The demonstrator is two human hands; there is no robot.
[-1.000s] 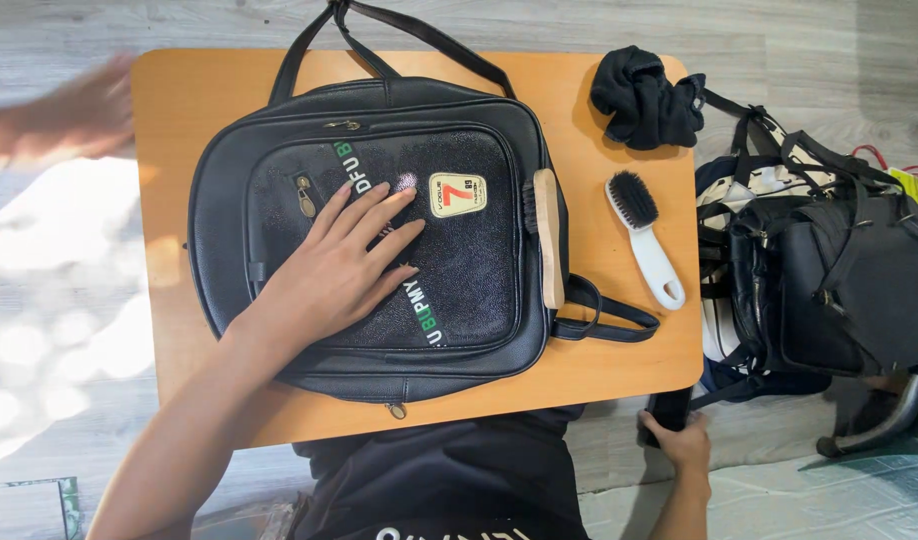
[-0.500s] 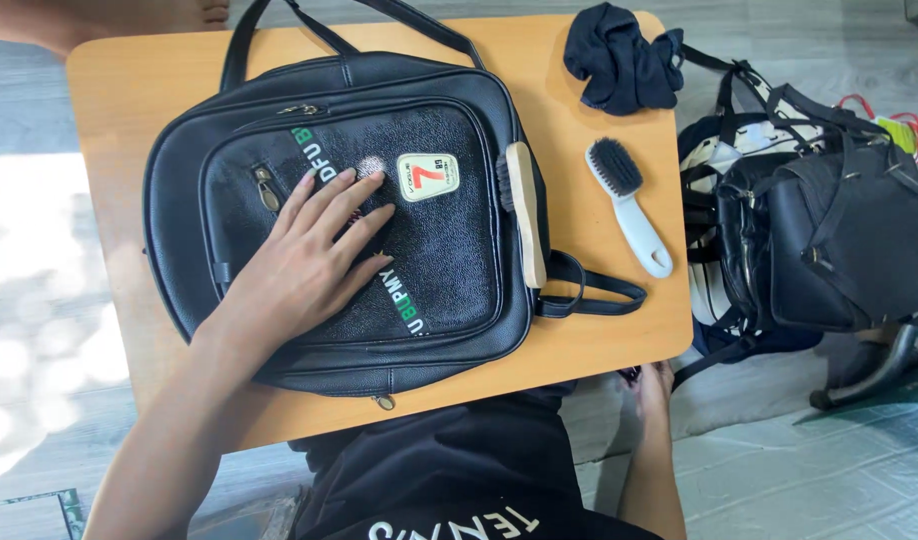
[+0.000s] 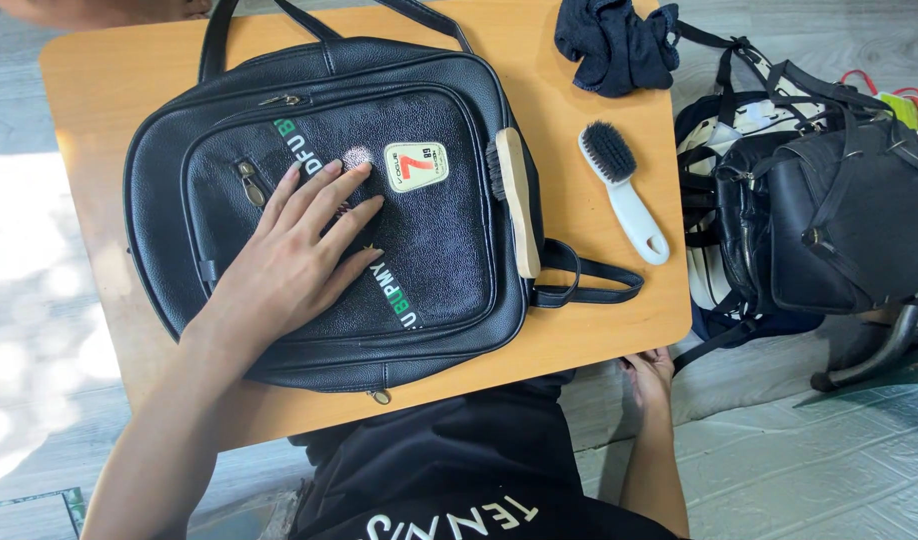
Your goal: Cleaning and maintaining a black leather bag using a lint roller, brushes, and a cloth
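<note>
Black and shiny, the backpack point(image 3: 329, 200) lies flat on its back in the middle of the wooden table point(image 3: 599, 310), and it fills most of the top. The left hand point(image 3: 299, 255) rests open on the front pocket of the backpack, fingers spread out flat, holding nothing. The right hand point(image 3: 651, 375) is down past the near right corner of the table, by the floor; its fingers look loosely open, but I cannot tell for sure. The backpack looks soft and bendy, like fake leather, so it would probably sag when lifted. Its skin looks smooth and a bit slippery. It does not look like something that breaks. I think the best places to grab it are the two carry straps point(image 3: 279, 15) at the far end, or the strap loop point(image 3: 589, 285) sticking out on its right side. A wooden brush point(image 3: 514, 200) lies on the right edge of the backpack. Just right of the backpack, on the table, is a white brush point(image 3: 624, 205) with black bristles. Farther away sits a crumpled dark cloth point(image 3: 614, 45). Off to the right of the backpack, on the floor, is a pile of other bags point(image 3: 829, 220). The floor point(image 3: 839, 460) is grey planks with sunny patches.
</note>
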